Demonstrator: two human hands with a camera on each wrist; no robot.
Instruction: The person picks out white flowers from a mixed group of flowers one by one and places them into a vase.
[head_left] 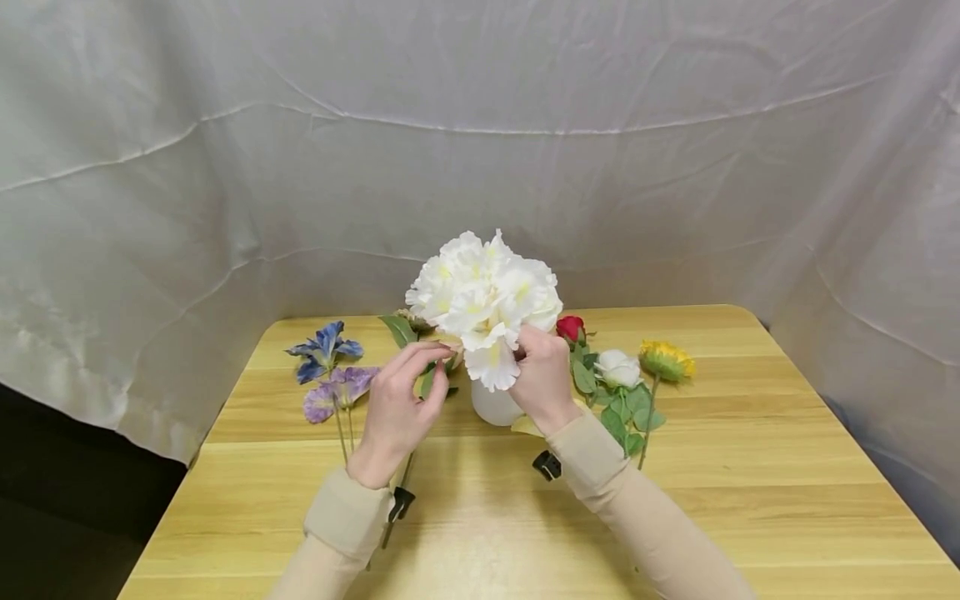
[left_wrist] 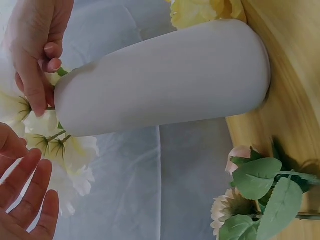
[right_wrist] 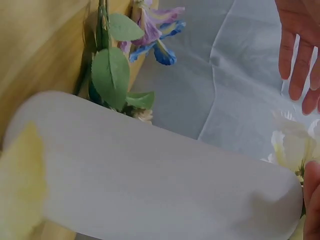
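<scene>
A tall white vase (left_wrist: 160, 80) stands on the table with a bunch of white ruffled flowers (head_left: 487, 292) at its mouth. My right hand (head_left: 543, 375) is at the vase's rim, its thumb and fingers pinching the stem of a white flower (left_wrist: 17, 107) just under the bloom. On the other side, my left hand (head_left: 401, 400) is held up beside the blooms with its fingers loosely bent and nothing in them. The left wrist view shows green stems running into the vase mouth; their lower parts are hidden inside.
Left of the vase lie a blue flower (head_left: 324, 350), a purple flower (head_left: 341, 392) and a leafy stem (left_wrist: 277, 192) with pale blooms. To the right are a red rose (head_left: 572, 327), a white rose (head_left: 618, 368) and a sunflower (head_left: 666, 360). A yellow flower (left_wrist: 207, 11) lies against the vase base.
</scene>
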